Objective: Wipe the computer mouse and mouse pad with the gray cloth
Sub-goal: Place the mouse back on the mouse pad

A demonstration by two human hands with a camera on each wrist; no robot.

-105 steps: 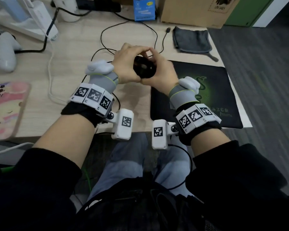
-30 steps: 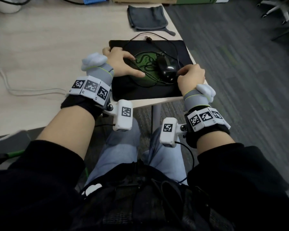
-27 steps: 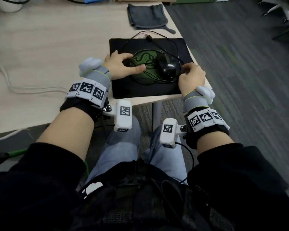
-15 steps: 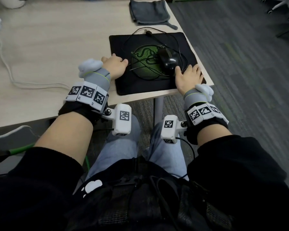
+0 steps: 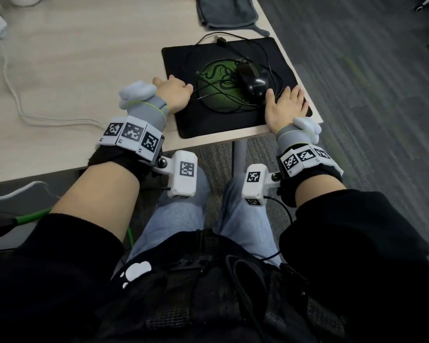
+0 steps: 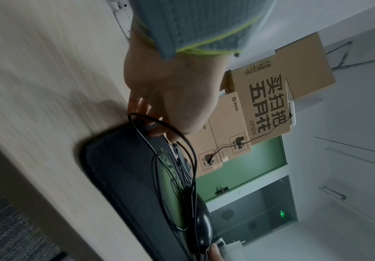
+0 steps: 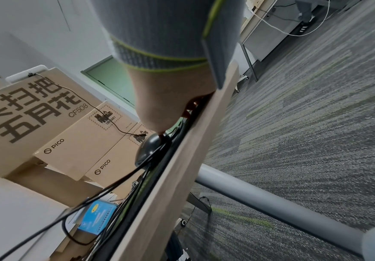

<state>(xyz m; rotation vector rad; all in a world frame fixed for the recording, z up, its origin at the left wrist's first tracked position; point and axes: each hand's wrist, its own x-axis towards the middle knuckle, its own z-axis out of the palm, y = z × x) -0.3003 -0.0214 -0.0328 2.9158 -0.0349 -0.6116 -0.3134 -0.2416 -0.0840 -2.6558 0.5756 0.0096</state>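
Observation:
The black mouse [image 5: 254, 79] sits on the black mouse pad [image 5: 178, 60] beside its green logo, with its cable [image 5: 208, 45] looped loosely over the pad. My left hand [image 5: 174, 91] rests at the pad's left edge, fingers loosely curled and holding nothing. My right hand [image 5: 285, 102] lies flat on the pad's near right corner, fingers straight, thumb close to the mouse. The gray cloth [image 5: 227, 11] lies folded beyond the pad at the desk's far edge, away from both hands. The left wrist view shows the pad [image 6: 119, 167] and the mouse [image 6: 202, 224] past my left hand [image 6: 170, 98].
A white cable [image 5: 22, 115] trails over the wooden desk [image 5: 84, 58] at the left. The pad lies close to the desk's right corner, with carpet floor [image 5: 369, 95] beyond. Cardboard boxes [image 6: 269, 106] stand at the back. A grey table leg [image 7: 271, 196] runs below.
Both hands held the mouse up earlier; it now lies on the pad. Since then my left hand drew back to the pad's left edge and my right hand flattened beside the mouse.

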